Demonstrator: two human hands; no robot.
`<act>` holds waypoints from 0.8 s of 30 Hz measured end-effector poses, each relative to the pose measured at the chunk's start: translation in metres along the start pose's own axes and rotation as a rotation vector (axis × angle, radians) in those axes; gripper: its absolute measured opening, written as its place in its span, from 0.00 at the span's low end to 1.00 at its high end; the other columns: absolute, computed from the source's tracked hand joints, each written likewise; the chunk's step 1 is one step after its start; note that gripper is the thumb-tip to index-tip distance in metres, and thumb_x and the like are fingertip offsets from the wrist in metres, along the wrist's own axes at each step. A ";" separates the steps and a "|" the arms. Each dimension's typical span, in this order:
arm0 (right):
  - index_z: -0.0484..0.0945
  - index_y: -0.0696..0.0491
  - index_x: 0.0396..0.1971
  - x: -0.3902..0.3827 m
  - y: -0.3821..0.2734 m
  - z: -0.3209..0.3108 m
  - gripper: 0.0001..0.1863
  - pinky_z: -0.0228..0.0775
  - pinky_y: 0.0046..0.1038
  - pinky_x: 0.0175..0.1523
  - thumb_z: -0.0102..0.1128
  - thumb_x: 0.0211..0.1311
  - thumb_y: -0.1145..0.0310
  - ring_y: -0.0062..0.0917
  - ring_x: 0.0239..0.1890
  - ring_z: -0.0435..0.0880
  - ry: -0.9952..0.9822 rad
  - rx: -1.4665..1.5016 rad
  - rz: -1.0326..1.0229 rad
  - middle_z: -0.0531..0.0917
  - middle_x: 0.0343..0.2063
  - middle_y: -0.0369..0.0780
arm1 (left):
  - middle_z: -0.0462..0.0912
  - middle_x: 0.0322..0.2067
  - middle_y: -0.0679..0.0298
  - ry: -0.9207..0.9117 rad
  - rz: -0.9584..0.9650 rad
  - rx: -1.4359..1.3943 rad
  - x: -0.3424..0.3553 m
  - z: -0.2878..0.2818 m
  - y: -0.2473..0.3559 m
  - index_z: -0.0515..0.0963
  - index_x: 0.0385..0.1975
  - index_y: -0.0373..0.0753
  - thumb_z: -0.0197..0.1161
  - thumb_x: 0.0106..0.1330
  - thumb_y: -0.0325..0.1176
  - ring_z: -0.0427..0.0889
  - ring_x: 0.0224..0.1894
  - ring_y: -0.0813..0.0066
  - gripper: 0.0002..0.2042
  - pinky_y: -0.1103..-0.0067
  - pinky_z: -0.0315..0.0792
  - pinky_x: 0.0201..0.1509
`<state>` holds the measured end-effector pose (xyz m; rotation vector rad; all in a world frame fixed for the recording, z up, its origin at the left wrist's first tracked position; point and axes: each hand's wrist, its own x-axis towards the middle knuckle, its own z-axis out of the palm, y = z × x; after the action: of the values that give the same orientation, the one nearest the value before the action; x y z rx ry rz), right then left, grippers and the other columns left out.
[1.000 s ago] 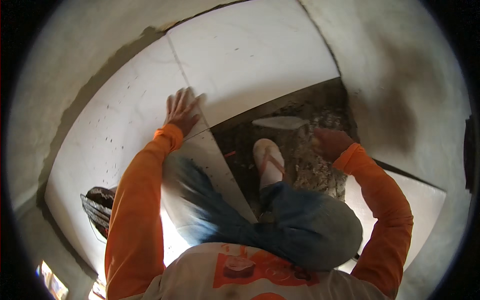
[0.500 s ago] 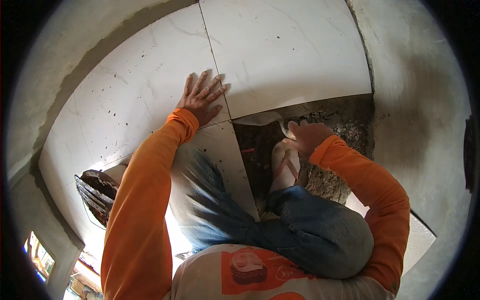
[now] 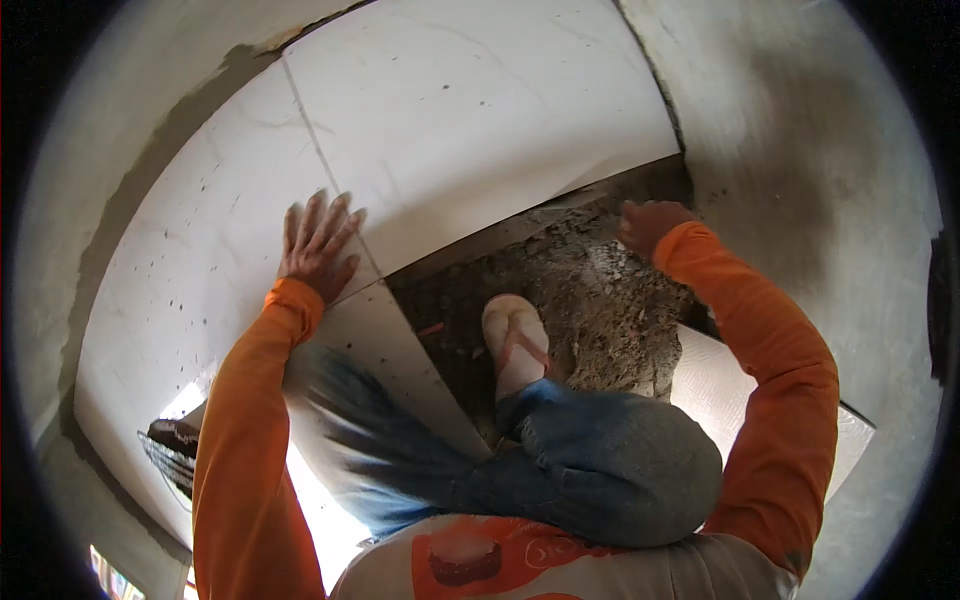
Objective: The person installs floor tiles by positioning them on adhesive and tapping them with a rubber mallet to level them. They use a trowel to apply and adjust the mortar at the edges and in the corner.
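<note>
Head camera — my left hand (image 3: 317, 252) spreads open on white tiles (image 3: 480, 120) — my right hand (image 3: 655, 226) curls closed around a blurred trowel (image 3: 580, 203).

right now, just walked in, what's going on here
A person in orange sleeves is working low over a partly tiled floor. The left hand lies flat, fingers spread, on a white tile beside a joint. The right hand is closed, apparently around a trowel whose blade barely shows, near the edge of the next tile. Below that edge is a rough, untiled patch, with a sandaled foot at it.
</note>
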<state>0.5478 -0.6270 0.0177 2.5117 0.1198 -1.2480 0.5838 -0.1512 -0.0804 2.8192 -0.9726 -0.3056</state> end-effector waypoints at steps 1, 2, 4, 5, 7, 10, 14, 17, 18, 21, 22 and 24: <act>0.70 0.55 0.43 0.002 0.024 0.005 0.25 0.73 0.43 0.43 0.47 0.62 0.46 0.44 0.39 0.81 -0.030 -0.001 0.071 0.81 0.34 0.49 | 0.52 0.68 0.69 -0.016 -0.004 -0.006 0.000 -0.005 0.003 0.58 0.65 0.59 0.59 0.59 0.42 0.43 0.71 0.60 0.31 0.54 0.35 0.71; 0.70 0.54 0.43 -0.002 0.050 0.014 0.25 0.72 0.43 0.44 0.47 0.62 0.45 0.44 0.40 0.81 -0.076 -0.006 0.162 0.81 0.35 0.49 | 0.53 0.68 0.67 -0.011 0.008 -0.017 0.005 -0.002 0.009 0.60 0.64 0.57 0.61 0.57 0.39 0.44 0.71 0.57 0.32 0.54 0.37 0.71; 0.70 0.54 0.44 0.005 0.096 0.017 0.26 0.72 0.43 0.46 0.49 0.61 0.45 0.45 0.41 0.80 -0.049 0.007 0.196 0.81 0.36 0.49 | 0.53 0.67 0.67 0.021 0.018 0.006 -0.001 -0.012 0.004 0.60 0.64 0.56 0.61 0.56 0.39 0.45 0.71 0.56 0.32 0.54 0.38 0.71; 0.71 0.54 0.44 0.006 0.116 0.022 0.26 0.71 0.43 0.47 0.50 0.60 0.45 0.45 0.42 0.79 -0.048 0.011 0.214 0.80 0.38 0.49 | 0.53 0.67 0.66 0.031 0.019 0.010 -0.001 -0.006 0.005 0.61 0.63 0.54 0.62 0.55 0.38 0.45 0.70 0.56 0.33 0.54 0.38 0.71; 0.72 0.54 0.44 0.004 0.141 0.034 0.26 0.70 0.43 0.48 0.50 0.60 0.45 0.45 0.43 0.79 0.034 -0.007 0.227 0.80 0.39 0.48 | 0.54 0.67 0.65 0.028 0.038 0.010 0.002 -0.005 0.010 0.61 0.63 0.54 0.62 0.54 0.37 0.45 0.70 0.55 0.33 0.54 0.38 0.71; 0.74 0.53 0.44 0.006 0.151 0.043 0.25 0.70 0.43 0.49 0.51 0.59 0.46 0.45 0.43 0.79 0.093 0.002 0.269 0.80 0.40 0.48 | 0.54 0.67 0.64 0.040 0.047 0.030 0.003 -0.006 0.015 0.61 0.63 0.53 0.63 0.52 0.36 0.46 0.70 0.55 0.34 0.53 0.39 0.70; 0.75 0.52 0.43 -0.015 0.122 0.016 0.24 0.70 0.43 0.47 0.51 0.59 0.46 0.44 0.42 0.80 0.105 -0.013 0.248 0.81 0.37 0.48 | 0.55 0.67 0.64 0.096 0.051 0.043 -0.001 -0.003 0.007 0.63 0.62 0.53 0.63 0.51 0.34 0.46 0.70 0.56 0.34 0.54 0.38 0.71; 0.71 0.50 0.51 -0.047 0.107 -0.003 0.22 0.72 0.42 0.49 0.46 0.65 0.51 0.40 0.46 0.79 -0.061 -0.024 0.278 0.78 0.48 0.43 | 0.55 0.67 0.64 0.051 0.030 0.033 0.001 -0.001 0.012 0.63 0.62 0.53 0.63 0.51 0.35 0.46 0.70 0.56 0.34 0.54 0.38 0.71; 0.71 0.50 0.51 -0.057 0.101 -0.009 0.22 0.72 0.42 0.49 0.46 0.65 0.51 0.40 0.46 0.79 -0.060 -0.025 0.265 0.78 0.48 0.43 | 0.55 0.67 0.65 0.026 0.010 0.024 0.004 -0.003 0.015 0.63 0.62 0.54 0.64 0.51 0.35 0.46 0.70 0.56 0.34 0.54 0.38 0.71; 0.74 0.52 0.39 -0.073 0.065 -0.011 0.22 0.72 0.44 0.42 0.49 0.61 0.48 0.45 0.39 0.81 0.080 0.039 0.172 0.81 0.36 0.46 | 0.55 0.67 0.65 0.023 0.007 0.002 0.005 -0.014 0.014 0.63 0.62 0.54 0.64 0.51 0.35 0.47 0.70 0.56 0.34 0.54 0.38 0.71; 0.73 0.52 0.39 -0.069 0.046 -0.014 0.22 0.73 0.44 0.40 0.49 0.61 0.48 0.44 0.38 0.81 0.136 0.031 -0.029 0.81 0.35 0.46 | 0.55 0.67 0.65 0.039 0.019 0.018 0.005 -0.010 0.009 0.63 0.63 0.53 0.64 0.52 0.36 0.46 0.70 0.56 0.34 0.54 0.38 0.71; 0.72 0.52 0.40 -0.058 0.012 -0.023 0.22 0.74 0.43 0.39 0.48 0.61 0.47 0.43 0.36 0.82 0.191 0.020 -0.229 0.81 0.33 0.46 | 0.55 0.67 0.65 0.030 0.011 0.019 0.005 -0.004 0.008 0.63 0.63 0.53 0.64 0.52 0.37 0.46 0.70 0.56 0.33 0.54 0.38 0.71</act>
<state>0.5326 -0.6267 0.0796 2.6903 0.4534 -1.0899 0.5836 -0.1597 -0.0761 2.8262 -0.9890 -0.2535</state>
